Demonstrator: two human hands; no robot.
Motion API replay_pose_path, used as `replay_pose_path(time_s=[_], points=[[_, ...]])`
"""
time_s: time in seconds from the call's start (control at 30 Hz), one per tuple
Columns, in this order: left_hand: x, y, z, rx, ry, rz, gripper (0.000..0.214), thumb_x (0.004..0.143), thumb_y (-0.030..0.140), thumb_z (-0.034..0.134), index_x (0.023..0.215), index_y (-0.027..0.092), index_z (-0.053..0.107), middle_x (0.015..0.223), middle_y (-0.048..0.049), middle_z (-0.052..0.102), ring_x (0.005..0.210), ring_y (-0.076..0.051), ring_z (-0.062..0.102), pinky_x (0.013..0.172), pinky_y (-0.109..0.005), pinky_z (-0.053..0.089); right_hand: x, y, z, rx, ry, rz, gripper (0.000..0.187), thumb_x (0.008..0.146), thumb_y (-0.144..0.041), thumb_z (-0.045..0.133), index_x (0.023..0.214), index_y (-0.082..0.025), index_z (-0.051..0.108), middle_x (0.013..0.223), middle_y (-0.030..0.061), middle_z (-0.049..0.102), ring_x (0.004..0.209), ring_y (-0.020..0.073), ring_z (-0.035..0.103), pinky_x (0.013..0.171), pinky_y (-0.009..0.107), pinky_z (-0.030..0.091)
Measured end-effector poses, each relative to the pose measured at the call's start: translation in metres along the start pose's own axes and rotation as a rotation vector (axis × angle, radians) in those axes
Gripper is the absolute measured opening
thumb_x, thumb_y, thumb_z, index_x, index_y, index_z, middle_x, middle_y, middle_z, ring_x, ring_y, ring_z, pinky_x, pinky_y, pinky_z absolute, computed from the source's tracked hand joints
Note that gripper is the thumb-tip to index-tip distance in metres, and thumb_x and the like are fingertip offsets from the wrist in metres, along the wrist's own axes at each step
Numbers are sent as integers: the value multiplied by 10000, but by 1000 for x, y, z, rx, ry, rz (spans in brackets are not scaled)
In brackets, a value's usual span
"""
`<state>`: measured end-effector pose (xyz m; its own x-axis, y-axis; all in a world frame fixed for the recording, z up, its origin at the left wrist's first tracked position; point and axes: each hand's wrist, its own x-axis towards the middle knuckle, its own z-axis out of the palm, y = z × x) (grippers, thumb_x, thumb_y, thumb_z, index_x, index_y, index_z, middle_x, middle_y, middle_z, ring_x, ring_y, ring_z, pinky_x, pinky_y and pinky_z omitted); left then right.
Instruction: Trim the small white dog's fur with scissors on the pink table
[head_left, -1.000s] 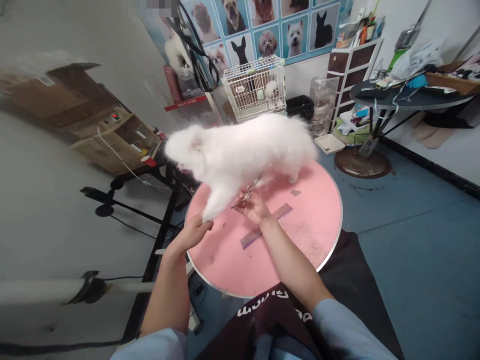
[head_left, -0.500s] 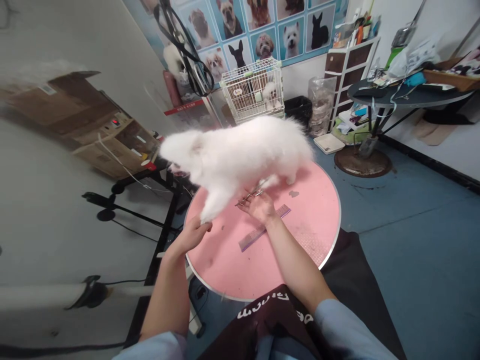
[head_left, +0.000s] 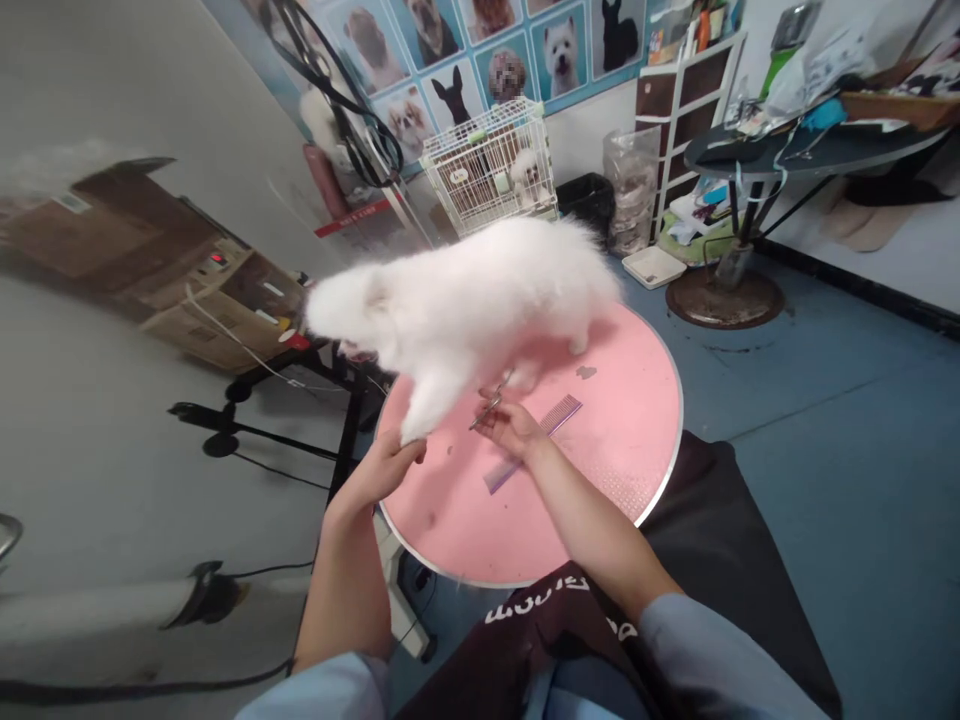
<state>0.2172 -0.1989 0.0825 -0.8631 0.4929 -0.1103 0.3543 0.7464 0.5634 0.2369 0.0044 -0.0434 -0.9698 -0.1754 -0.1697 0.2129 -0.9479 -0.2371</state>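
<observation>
A fluffy white dog (head_left: 472,290) stands on a round pink grooming table (head_left: 615,430), its head toward the left. My left hand (head_left: 386,467) is closed around the lower end of the dog's front leg (head_left: 431,402), which is held out toward me. In my right hand (head_left: 511,430) is a pair of scissors (head_left: 491,400), held beneath the dog's belly, close to the raised front leg but apart from it. Whether the blades are apart is too small to tell. Under my right wrist lies a purple-edged metal comb (head_left: 562,412), flat on the table.
Behind the table stands a white wire cage (head_left: 487,165) with a small white dog in it. Black straps (head_left: 360,120) hang from a pole at the back left. Cardboard boxes (head_left: 202,320) fill the left side. Another round table (head_left: 810,160), cluttered with things, stands at the right.
My right hand has shifted slightly left and toward me with the scissors, nearer the held leg. My left hand keeps its hold. The camera view has tilted a little.
</observation>
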Motion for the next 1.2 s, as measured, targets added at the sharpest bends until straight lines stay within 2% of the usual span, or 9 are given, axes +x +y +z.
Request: replay_pose_path(time_s=[0.1, 0.17, 0.33, 0.47, 0.63, 0.8, 0.93, 1.07, 1.2], points=[[-4, 11, -9, 37, -29, -11, 404, 749, 563, 494, 586, 193, 504, 582, -20, 526, 579, -154, 484, 544, -258, 408, -3, 28, 7, -6, -152, 115, 269, 820, -329, 732, 1024, -188, 629, 824, 26, 728, 834, 220, 723, 810, 391, 563], [-7, 19, -16, 62, -24, 11, 461, 758, 610, 485, 561, 194, 499, 571, -29, 544, 576, -154, 498, 553, -259, 421, -1, 41, 13, -31, -206, 101, 308, 780, -303, 791, 1012, -205, 613, 824, 8, 721, 819, 213, 721, 809, 390, 561], [-11, 33, -27, 80, 71, 49, 474, 775, 632, 471, 613, 190, 524, 530, -19, 521, 528, -142, 474, 541, -266, 410, 7, 56, 25, -19, -104, -49, 382, 720, -186, 833, 1013, -231, 592, 763, -43, 690, 757, 178, 708, 766, 352, 558], [-12, 37, -31, 79, 122, 78, 432, 787, 594, 457, 619, 197, 498, 513, -17, 506, 523, -143, 481, 537, -266, 401, 16, 49, 32, 7, -170, -33, 220, 801, -276, 775, 924, -218, 602, 788, -14, 703, 789, 177, 713, 795, 336, 553], [-11, 36, -31, 73, 141, 108, 438, 808, 576, 455, 606, 190, 501, 527, -20, 506, 528, -135, 467, 558, -269, 402, 21, 41, 32, -51, -77, -147, 345, 723, -138, 809, 964, -240, 583, 698, -76, 648, 682, 146, 682, 726, 307, 556], [-10, 34, -28, 54, 150, 89, 428, 817, 577, 459, 634, 191, 500, 529, -18, 509, 539, -141, 476, 542, -265, 396, 23, 31, 32, -28, -119, -155, 208, 782, -197, 755, 885, -231, 577, 743, -32, 693, 744, 159, 693, 747, 306, 566], [-11, 34, -28, 50, 164, 81, 440, 813, 586, 461, 676, 176, 544, 519, 0, 497, 510, -130, 450, 534, -266, 380, 23, 24, 32, -31, -62, -203, 326, 699, -115, 792, 902, -240, 570, 704, -67, 665, 696, 158, 681, 711, 305, 562], [-11, 34, -28, 39, 176, 72, 461, 806, 604, 460, 684, 171, 559, 524, 1, 501, 512, -129, 449, 538, -267, 376, 21, 19, 28, 3, -120, -174, 277, 739, -194, 789, 918, -243, 584, 761, -46, 695, 759, 164, 701, 772, 321, 571], [-10, 35, -28, 15, 178, 59, 465, 789, 621, 460, 697, 176, 561, 521, 3, 497, 506, -130, 441, 529, -269, 380, 21, 15, 22, -73, -91, -191, 330, 705, -107, 780, 933, -253, 591, 699, -81, 645, 683, 140, 667, 723, 299, 559]])
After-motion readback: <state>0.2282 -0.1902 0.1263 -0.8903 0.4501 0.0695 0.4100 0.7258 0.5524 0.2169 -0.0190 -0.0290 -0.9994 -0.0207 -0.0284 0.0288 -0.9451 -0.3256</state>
